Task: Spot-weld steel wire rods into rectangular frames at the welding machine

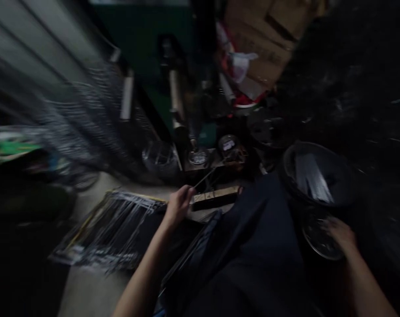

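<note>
My left hand (179, 204) is closed around a thin metal rod (205, 177) that points up and to the right, near a wooden bar (216, 193). At the right, my right hand (341, 233) reaches over a round metal dish (320, 235) of small parts; its fingers are blurred and partly lost in the dark. Below and left of my left hand lies a bundle of thin wire pieces (117, 229).
Behind the dish stands a dark tub (338, 176) holding shiny strips. A machine with a green panel (130, 35) is ahead, with small round containers (198, 156) at its base. Cardboard (262, 48) sits at the upper right, and wire racks hang left.
</note>
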Demonstrator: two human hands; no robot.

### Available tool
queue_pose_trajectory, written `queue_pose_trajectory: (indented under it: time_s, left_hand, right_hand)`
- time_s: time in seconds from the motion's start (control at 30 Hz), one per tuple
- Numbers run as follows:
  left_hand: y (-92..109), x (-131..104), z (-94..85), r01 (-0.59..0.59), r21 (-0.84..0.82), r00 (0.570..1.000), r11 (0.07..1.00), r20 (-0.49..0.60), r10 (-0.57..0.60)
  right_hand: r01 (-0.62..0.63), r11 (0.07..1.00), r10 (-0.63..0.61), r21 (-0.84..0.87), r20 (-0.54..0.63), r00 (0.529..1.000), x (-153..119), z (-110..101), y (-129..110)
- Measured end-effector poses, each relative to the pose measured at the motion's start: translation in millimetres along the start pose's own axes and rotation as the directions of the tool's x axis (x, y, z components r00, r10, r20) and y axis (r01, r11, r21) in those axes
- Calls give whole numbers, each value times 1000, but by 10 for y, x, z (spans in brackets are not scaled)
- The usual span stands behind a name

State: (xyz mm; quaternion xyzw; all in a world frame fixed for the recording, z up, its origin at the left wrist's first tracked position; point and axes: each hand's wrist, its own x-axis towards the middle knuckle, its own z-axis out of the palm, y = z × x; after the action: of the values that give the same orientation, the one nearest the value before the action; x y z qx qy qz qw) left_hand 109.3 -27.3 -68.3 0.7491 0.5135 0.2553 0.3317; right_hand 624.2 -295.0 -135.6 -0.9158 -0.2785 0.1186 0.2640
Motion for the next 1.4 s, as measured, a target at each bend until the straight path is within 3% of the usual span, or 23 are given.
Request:
queue_pose_trajectory:
  time_s: [0.07, 0.13, 0.23, 0.3, 0.37, 0.47, 0.57, 0.67, 0.73, 0.8, 0.9, 1.07, 1.2, 1.4]
  left_hand:
    - [-43, 44, -30, -7, -24, 1000, 1000, -4, 7]
    - [-81, 55, -57, -12, -34, 1000, 999, -15, 12]
    - [-145, 18, -98, -35, -17, 999, 999, -30, 34]
    - [-188, -19, -137, -52, 2, 998, 999, -42, 52]
    - [-196, -31, -171, -34, 57, 998, 998, -59, 38]
    - [-92, 91, -137, 48, 287, 999, 957, -13, -47]
    - [84, 400, 38, 21, 482, 989, 876, 119, -90]
    - [185, 667, 222, -22, 493, 981, 870, 179, -77]
    - [177, 696, 266, -24, 494, 979, 869, 188, -79]
    - [119, 596, 239, -13, 500, 980, 866, 180, -89]
    - [12, 294, 138, 42, 459, 989, 887, 106, -101]
    - [-17, -185, 59, 37, 43, 981, 998, -191, -28]
    - [2, -336, 23, 12, -112, 951, 994, -306, -46]
    - [-48, -373, -84, -7, -119, 937, 993, -346, -35]
  right_hand:
    - [-70, 997, 70, 17, -15, 997, 120, 46, -223]
    - [-96, 973, 100, 212, -8, 995, 108, 171, -543]
    - [-122, 839, 27, 530, 182, 983, -121, 409, -1027]
    - [-161, 848, -18, 504, 331, 944, -275, 527, -1226]
    - [-136, 908, -30, 397, 384, 923, -343, 578, -1330]
    - [-20, 948, -93, 317, 337, 937, -300, 606, -1526]
    - [134, 923, -257, 362, 316, 913, -291, 773, -1969]
    - [199, 864, -401, 464, 391, 828, -452, 1131, -2474]
    - [173, 833, -449, 525, 461, 766, -599, 1396, -2711]
    - [111, 817, -451, 566, 506, 735, -724, 1620, -2872]
    - [-50, 767, -405, 639, 543, 736, -849, 1845, -3095]
    - [-237, 681, -381, 692, 612, 693, -992, 1989, -3610]
    - [-238, 619, -483, 749, 601, 637, -1081, 1975, -3924]
    - [-152, 633, -544, 759, 576, 610, -1155, 1917, -4140]
